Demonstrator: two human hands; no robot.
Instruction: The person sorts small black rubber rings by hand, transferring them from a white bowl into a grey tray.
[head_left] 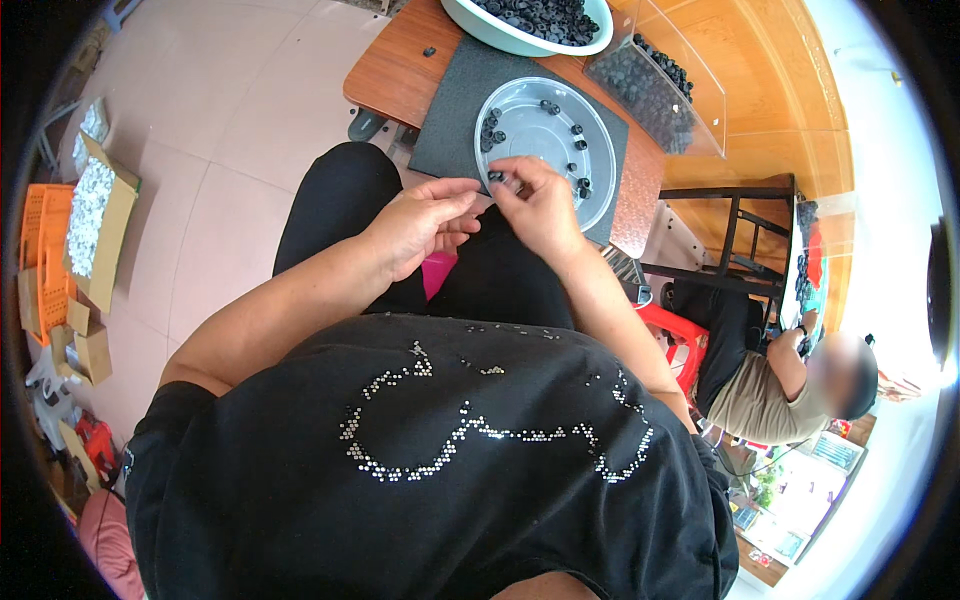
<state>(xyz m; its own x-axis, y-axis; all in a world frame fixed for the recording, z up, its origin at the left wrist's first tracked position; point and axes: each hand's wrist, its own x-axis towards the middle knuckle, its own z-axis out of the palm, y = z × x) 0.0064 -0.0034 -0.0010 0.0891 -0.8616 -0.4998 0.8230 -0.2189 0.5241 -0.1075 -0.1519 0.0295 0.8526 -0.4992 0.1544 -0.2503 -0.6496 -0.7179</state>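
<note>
Between the thumb and fingertips of my right hand (542, 212) is a small black cylindrical part (496, 176), held over the near rim of a clear round plastic basin (545, 88). My left hand (425, 225) hovers just left of it above my lap, fingers loosely bent and apart, with nothing visible in them. Several more small black parts (577, 129) lie in the basin, some clustered at its left side. The basin sits on a dark grey mat (450, 120) on a brown wooden table (385, 75).
Beyond the basin stand a pale green bowl (530, 45) and a clear bin (655, 95), both full of black parts. One loose black piece (429, 51) lies on the table. At right, another person (765, 400) sits by a red stool (675, 330). Cartons (115, 235) stand on the floor at left.
</note>
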